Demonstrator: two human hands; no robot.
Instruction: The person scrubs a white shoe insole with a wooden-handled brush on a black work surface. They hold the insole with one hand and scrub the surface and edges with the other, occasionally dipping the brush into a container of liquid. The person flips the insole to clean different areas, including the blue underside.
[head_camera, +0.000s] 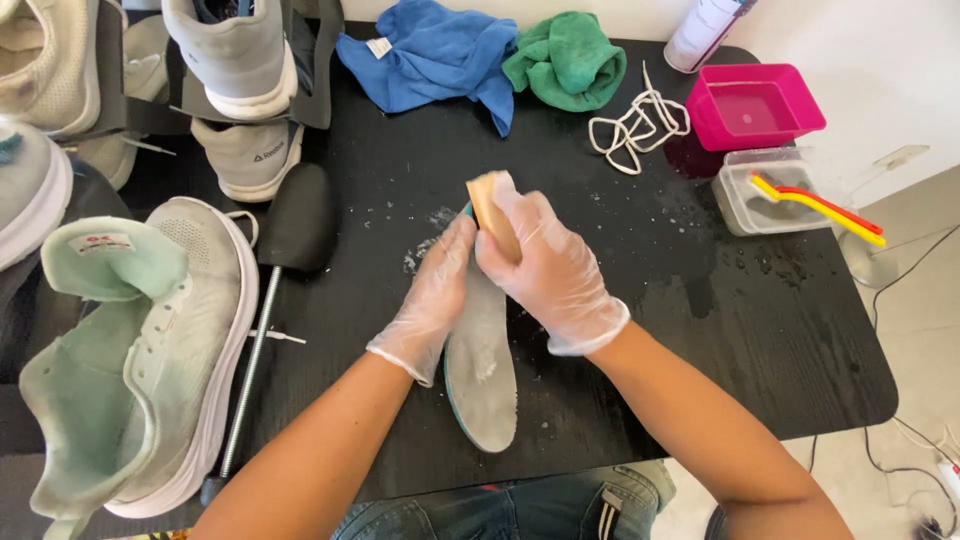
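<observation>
Right hand (545, 265), gloved, is closed around a wooden brush (492, 212), its wrist bent so the brush sits on the far end of a grey insole (482, 365) lying lengthwise at the middle of the black bench (760, 330). Left hand (432, 295), also gloved, presses flat fingers against the insole's left edge, likely to keep it from sliding; it grips nothing. Both forearms angle in from the near edge. A pale green shoe (140, 350) lies at near left beside a black shoe tree (290, 225); a pink tub (755, 105) stands far right, within reach.
</observation>
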